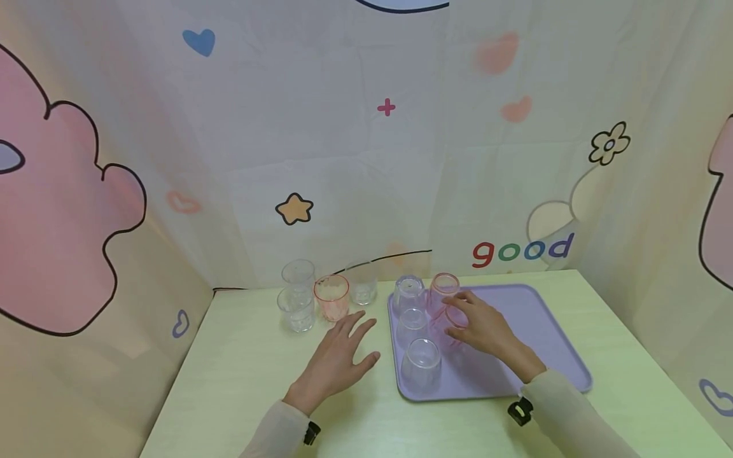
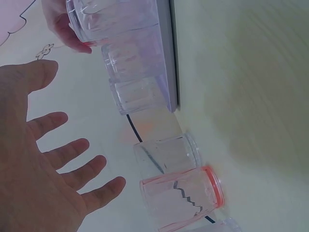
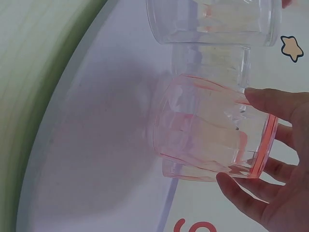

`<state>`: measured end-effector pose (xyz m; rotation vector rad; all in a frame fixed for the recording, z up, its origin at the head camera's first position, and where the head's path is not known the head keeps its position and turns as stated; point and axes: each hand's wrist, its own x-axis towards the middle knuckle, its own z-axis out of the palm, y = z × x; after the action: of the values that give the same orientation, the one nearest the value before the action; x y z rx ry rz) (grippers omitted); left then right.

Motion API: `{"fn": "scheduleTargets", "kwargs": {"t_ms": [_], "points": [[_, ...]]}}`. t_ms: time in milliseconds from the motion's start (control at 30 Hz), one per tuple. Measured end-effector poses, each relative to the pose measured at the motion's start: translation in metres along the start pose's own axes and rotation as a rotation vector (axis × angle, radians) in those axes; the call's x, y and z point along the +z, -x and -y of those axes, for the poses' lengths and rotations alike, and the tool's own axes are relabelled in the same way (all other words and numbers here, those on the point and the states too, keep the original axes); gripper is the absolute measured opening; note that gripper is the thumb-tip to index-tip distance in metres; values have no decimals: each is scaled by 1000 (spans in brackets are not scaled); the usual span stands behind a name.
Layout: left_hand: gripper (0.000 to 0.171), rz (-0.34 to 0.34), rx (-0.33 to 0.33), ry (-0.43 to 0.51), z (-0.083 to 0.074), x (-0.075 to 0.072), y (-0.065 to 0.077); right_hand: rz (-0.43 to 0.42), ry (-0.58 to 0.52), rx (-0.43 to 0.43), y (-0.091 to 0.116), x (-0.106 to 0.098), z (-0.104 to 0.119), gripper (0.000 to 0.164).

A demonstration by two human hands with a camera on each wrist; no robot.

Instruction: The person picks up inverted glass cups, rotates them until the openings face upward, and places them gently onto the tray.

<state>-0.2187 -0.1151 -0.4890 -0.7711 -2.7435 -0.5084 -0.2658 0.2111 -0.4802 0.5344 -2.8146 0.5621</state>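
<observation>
My right hand (image 1: 481,324) grips a pink clear glass (image 3: 212,128) near its thick base, thumb on one side and fingers on the other. This glass stands upside down on the purple tray (image 1: 515,337). Behind it is a second pink glass (image 1: 444,289). Along the tray's left side, several colourless glasses make a row, the nearest glass (image 1: 422,366) at the front. My left hand (image 1: 335,359) hovers over the table left of the tray, fingers spread, holding nothing. Just beyond its fingertips stands a pink-rimmed glass (image 1: 332,299), upright.
Around the pink-rimmed glass stand more colourless glasses, one front-left glass (image 1: 298,312), one behind it (image 1: 299,273), and one at right (image 1: 363,286). A printed curtain (image 1: 343,146) hangs behind the pale table (image 1: 229,381). The tray has a raised rim.
</observation>
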Motion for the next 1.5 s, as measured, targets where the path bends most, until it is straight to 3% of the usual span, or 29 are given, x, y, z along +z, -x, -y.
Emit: {"fn": "scheduleTargets", "kwargs": {"t_ms": [1300, 1500], "points": [[58, -1, -29, 2, 7, 0, 3, -18, 31, -11, 1, 17, 0, 58], [58, -19, -28, -4, 9, -2, 3, -76, 11, -31, 0, 16, 0, 61]]}}
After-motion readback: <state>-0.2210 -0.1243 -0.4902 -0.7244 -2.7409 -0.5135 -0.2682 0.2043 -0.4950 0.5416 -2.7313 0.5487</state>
